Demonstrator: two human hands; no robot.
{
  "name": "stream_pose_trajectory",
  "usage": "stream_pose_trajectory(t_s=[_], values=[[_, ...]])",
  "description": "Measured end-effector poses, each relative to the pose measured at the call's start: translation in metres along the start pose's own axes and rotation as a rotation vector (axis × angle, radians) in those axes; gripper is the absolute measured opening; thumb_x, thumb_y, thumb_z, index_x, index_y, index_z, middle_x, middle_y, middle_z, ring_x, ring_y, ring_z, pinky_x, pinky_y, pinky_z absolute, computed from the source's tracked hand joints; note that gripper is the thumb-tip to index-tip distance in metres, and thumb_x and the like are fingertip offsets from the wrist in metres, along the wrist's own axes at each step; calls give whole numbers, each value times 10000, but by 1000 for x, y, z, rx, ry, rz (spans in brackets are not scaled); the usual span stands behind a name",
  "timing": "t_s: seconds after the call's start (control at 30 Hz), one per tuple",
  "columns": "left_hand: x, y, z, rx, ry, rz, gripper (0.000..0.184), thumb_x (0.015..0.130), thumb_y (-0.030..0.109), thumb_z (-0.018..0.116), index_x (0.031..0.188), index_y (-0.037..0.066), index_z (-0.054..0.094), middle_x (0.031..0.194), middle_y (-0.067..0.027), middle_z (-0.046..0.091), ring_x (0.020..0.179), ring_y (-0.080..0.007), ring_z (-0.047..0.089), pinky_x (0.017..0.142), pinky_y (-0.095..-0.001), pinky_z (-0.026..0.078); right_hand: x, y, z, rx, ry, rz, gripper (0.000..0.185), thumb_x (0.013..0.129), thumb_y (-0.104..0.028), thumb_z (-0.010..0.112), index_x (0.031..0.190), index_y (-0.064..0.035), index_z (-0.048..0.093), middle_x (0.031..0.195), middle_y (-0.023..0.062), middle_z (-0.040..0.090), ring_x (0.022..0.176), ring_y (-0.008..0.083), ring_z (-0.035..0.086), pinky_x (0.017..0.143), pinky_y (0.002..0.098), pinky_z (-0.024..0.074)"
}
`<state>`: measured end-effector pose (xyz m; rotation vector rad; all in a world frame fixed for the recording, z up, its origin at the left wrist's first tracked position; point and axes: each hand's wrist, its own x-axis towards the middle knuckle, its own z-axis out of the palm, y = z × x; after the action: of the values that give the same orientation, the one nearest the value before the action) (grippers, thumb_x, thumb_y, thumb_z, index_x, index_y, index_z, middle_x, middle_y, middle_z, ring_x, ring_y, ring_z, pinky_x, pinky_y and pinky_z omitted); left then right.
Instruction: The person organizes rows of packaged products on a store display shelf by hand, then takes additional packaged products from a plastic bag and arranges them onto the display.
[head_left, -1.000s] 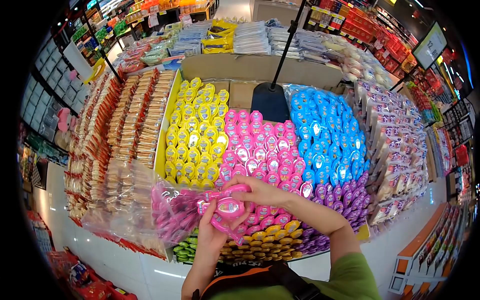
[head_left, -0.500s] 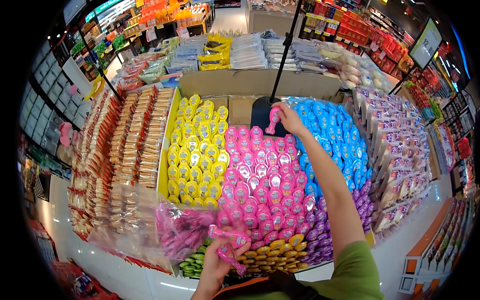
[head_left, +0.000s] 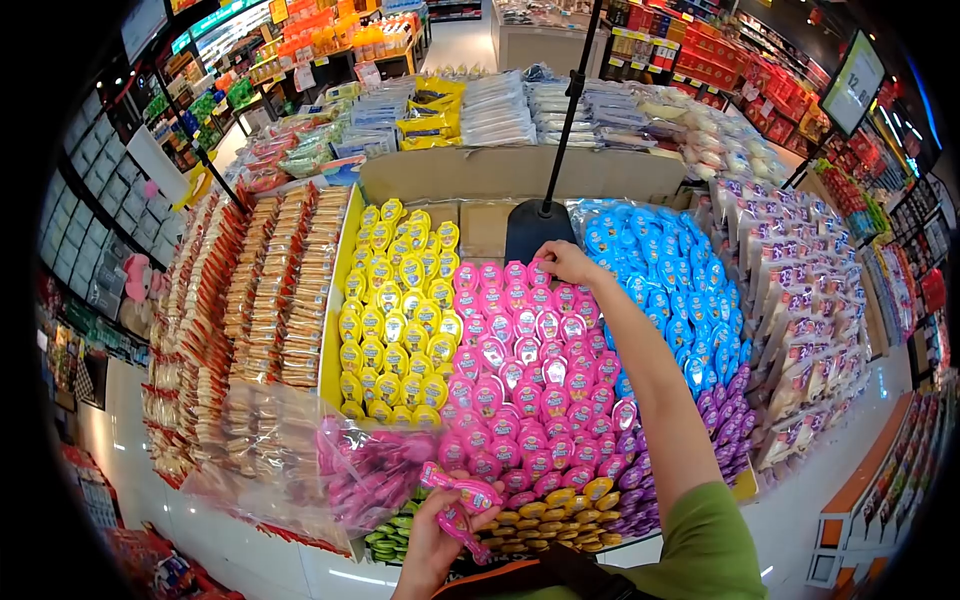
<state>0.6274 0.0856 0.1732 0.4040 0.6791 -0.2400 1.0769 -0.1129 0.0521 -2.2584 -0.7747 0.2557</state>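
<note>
My left hand [head_left: 432, 535], low in front of me, is closed around several pink paddle-shaped packs [head_left: 478, 493] with rounded heads and narrow handles. Out at the back edge of the pink rows, my right hand [head_left: 568, 262] pinches one more pink pack [head_left: 541, 273], which now sits at the end of the back row; the fingers partly cover it. Standing rows of matching pink packs [head_left: 525, 350] fill the middle of the display. A clear plastic bag [head_left: 375, 465] with more pink packs lies to the left of my left hand.
Yellow packs [head_left: 395, 330] stand left of the pink rows, blue packs [head_left: 655, 265] right, purple packs [head_left: 715, 430] front right, and gold packs [head_left: 555, 520] in front. A black pole [head_left: 560, 140] rises from a dark base [head_left: 535, 228] behind. A cardboard wall [head_left: 520, 172] borders the back.
My right hand has lowered its pink pack from above the dark base into the back pink row. My left hand keeps its packs, nearly still. The view has shifted slightly.
</note>
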Motion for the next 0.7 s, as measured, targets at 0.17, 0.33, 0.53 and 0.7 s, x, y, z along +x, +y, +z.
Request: stream_pose_trajectory(t_s=[0.17,0.33,0.53,0.7], values=[[-2,0,1,9,-10,1,264,865,76,503,1127,46,510,1099,-215,596,1174,-425,516,862,-494,541,-2,-9,-2,-20,-15,31,228,800,-176,683,979,-37,658,929,148,633,875,273,629,778,356,510],[1,-2,-4,26,-8,8,254,878,80,507,1131,61,513,1069,-159,602,1162,-388,537,818,-453,564,4,-16,5,-235,-11,-95,272,810,-231,667,1060,-126,672,1015,168,590,971,322,585,868,383,480],[0,-3,-4,56,17,17,251,897,106,523,1147,84,513,1060,-111,608,1128,-341,570,777,-413,573,5,-32,13,-312,-50,-47,296,822,-266,648,1104,-179,666,1089,160,572,975,333,581,874,397,481],[7,-5,-13,145,31,6,240,902,144,560,1139,110,533,1040,-60,626,1003,-223,625,692,-305,556,-6,-49,12,-348,187,-108,236,844,-256,624,1050,-149,667,1079,124,577,946,319,580,844,411,482]])
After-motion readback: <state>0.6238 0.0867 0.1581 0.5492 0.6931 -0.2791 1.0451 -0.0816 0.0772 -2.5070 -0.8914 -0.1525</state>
